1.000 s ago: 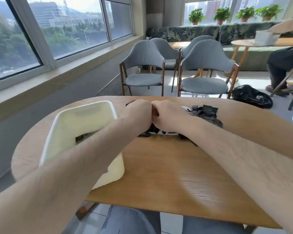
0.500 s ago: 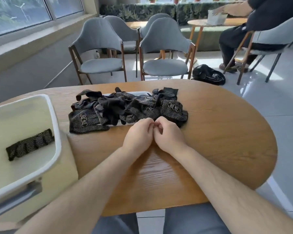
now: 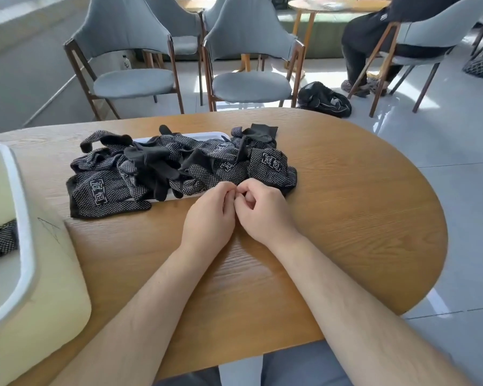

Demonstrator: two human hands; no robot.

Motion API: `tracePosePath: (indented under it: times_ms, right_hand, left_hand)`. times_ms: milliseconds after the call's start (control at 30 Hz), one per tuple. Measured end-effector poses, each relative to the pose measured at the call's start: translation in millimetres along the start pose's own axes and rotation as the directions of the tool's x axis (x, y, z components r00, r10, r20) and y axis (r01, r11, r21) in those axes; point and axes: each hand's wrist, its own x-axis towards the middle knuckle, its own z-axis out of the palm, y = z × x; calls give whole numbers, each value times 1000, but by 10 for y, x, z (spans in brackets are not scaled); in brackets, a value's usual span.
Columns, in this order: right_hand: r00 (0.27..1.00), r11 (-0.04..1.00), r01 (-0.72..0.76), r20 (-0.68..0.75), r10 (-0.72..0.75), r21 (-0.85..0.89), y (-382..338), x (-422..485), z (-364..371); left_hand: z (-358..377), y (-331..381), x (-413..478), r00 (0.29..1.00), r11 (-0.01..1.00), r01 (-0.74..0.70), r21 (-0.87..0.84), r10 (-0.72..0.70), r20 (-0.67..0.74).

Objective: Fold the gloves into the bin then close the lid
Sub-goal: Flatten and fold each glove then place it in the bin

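Head view: left hand (image 3: 210, 215) and right hand (image 3: 262, 214) rest curled together, empty, beside the gloves (image 3: 179, 165)

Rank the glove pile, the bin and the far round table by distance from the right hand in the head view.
1. The glove pile, just beyond the right hand.
2. The bin, far left.
3. The far round table, across the room.
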Motion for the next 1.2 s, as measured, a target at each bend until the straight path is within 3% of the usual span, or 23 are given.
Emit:
tracePosePath:
  times_ms: [133,233,367,433,667,800,867,1000,1200]
  right_hand:
    - [964,994,79,-246,-95,-73,2,5,-46]
    - [906,991,-11,-420,-48,-136,122,113,-150]
    - [922,942,-278,-329,206,-188,290,203,-207]
    - [929,938,-294,-285,235,-185,307,207,-201]
    - [932,976,-183,-336,133,-122,365,186,-201]
    - [894,992,-58,-449,1,-113,378,162,-228]
    - [876,996,7,-480,-49,-89,362,137,-264]
    - [868,994,106,-487,-99,-13,333,101,-328]
    - [885,979,186,-447,-131,81,284,0,-444]
  left_hand:
    - [33,17,-25,994,994,-98,-45,95,-54]
    - [102,45,15,985,986,-165,-36,162,-60]
    - [257,179,184,993,992,-119,-39,119,16]
    - [340,259,252,997,996,-70,-61,72,33]
    - [451,287,329,989,988,-117,-100,107,-101]
    - [430,295,299,975,980,-176,-91,161,-153]
    - [389,328,286,975,965,-192,-180,166,-150]
    - [232,515,329,999,874,-31,-484,9,-47]
    - [7,592,408,999,830,52,-555,-49,19]
